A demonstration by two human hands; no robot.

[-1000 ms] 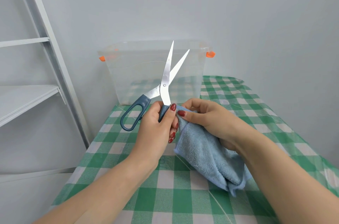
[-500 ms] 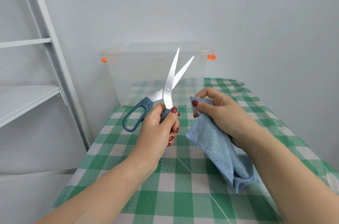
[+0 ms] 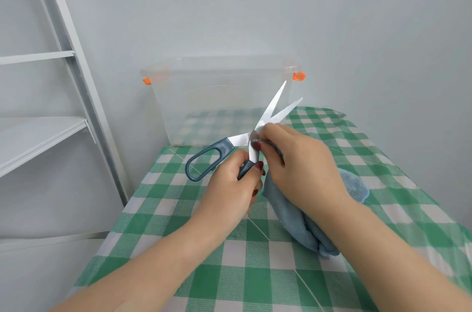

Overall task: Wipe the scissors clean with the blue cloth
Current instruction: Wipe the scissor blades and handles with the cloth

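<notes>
Now the scissors (image 3: 238, 139) are held in front of the clear box (image 3: 217, 107), blades parted, with the tips raised against the box's right front corner. The lower handle is gripped by the left hand (image 3: 229, 184), fingers curled round it, while the free handle loop (image 3: 204, 161) is left sticking out towards the box's left side. The blades are pinched at the pivot by the thumb and fingers of the right hand (image 3: 301, 166). The blue cloth (image 3: 291, 217) is gathered under that palm and trails down nearer the viewer than the box; whether any cloth lies between fingers and steel cannot be told.

Half a second ago the right hand was kept apart from the scissors, with a corner of the cloth lifted; it has since been brought onto the pivot. The blades have been tilted further towards the box's right side.

The box, marked by orange clips (image 3: 298, 76), is set at the far end of a table (image 3: 229, 273) covered in green-and-white check. A white shelf unit (image 3: 38, 138) is seen to the left of the box, and a pale grey wall (image 3: 357, 30) behind it.
</notes>
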